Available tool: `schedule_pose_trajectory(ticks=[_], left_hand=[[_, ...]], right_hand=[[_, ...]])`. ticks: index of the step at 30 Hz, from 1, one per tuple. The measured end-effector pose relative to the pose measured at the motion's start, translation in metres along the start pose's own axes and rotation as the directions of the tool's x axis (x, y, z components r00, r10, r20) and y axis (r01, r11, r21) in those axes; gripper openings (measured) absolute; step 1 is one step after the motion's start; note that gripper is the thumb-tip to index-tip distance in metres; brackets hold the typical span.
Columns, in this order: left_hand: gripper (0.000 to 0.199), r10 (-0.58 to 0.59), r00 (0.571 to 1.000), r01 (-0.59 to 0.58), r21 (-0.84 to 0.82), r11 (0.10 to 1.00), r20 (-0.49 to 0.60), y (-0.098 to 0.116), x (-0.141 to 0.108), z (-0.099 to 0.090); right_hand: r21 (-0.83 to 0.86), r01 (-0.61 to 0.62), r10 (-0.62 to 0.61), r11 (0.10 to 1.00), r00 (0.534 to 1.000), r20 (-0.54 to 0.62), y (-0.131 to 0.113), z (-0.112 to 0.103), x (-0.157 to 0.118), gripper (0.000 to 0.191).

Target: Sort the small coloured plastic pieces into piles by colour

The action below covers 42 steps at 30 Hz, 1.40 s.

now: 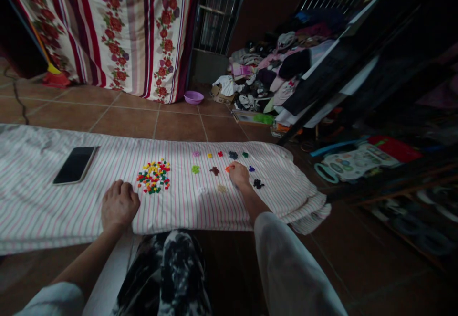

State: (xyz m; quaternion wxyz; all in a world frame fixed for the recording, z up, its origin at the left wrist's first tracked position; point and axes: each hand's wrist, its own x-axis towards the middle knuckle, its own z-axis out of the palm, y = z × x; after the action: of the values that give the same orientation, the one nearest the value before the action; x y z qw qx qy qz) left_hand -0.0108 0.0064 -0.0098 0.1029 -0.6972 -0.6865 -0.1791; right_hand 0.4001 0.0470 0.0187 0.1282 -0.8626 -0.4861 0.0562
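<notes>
My right hand reaches over the striped cloth with thumb and fingers pinched together. At its fingertips are small orange pieces, partly hidden by the hand. Around it lie little single-colour piles: brown pieces, dark blue pieces, black pieces, beige pieces and lime green pieces. My left hand rests palm down on the cloth, its fingers curled under. Just right of it spreads a mixed heap of small coloured pieces.
A phone lies on the striped cloth at the left. Behind, on the tiled floor, are a purple basin and a red dustpan or broom head. Clothes are heaped at the back right.
</notes>
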Motion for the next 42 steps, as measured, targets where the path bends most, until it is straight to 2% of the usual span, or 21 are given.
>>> schedule_pose_trajectory(ticks=[9,15,21,30,35,42], left_hand=[[0.025,0.001,1.000,-0.001,-0.021,1.000,0.002,0.000,0.000,-0.001],[0.023,-0.006,1.000,0.006,-0.063,0.998,-0.005,0.001,0.000,-0.003],[0.026,-0.002,1.000,0.001,-0.063,0.998,-0.014,0.001,0.000,-0.003],[0.026,0.003,1.000,-0.004,-0.043,0.999,-0.024,0.001,0.000,0.000],[0.026,-0.015,1.000,0.015,-0.052,0.999,0.006,0.001,0.000,-0.001],[0.025,-0.015,1.000,0.014,-0.086,0.996,-0.012,0.002,0.000,-0.003]], right_hand=[[0.101,0.061,-0.069,0.993,0.994,0.080,0.004,0.003,-0.001,0.036],[0.031,0.166,-0.167,0.986,0.983,0.073,0.005,0.006,-0.001,0.047],[-0.001,0.264,-0.264,0.964,0.963,0.045,0.003,0.011,0.002,0.040],[0.004,0.308,-0.308,0.951,0.951,-0.012,0.002,0.018,0.000,0.030],[0.026,0.309,-0.308,0.951,0.951,-0.015,0.002,0.017,0.000,0.031],[0.039,0.297,-0.296,0.954,0.955,-0.030,0.003,0.019,0.000,0.039]])
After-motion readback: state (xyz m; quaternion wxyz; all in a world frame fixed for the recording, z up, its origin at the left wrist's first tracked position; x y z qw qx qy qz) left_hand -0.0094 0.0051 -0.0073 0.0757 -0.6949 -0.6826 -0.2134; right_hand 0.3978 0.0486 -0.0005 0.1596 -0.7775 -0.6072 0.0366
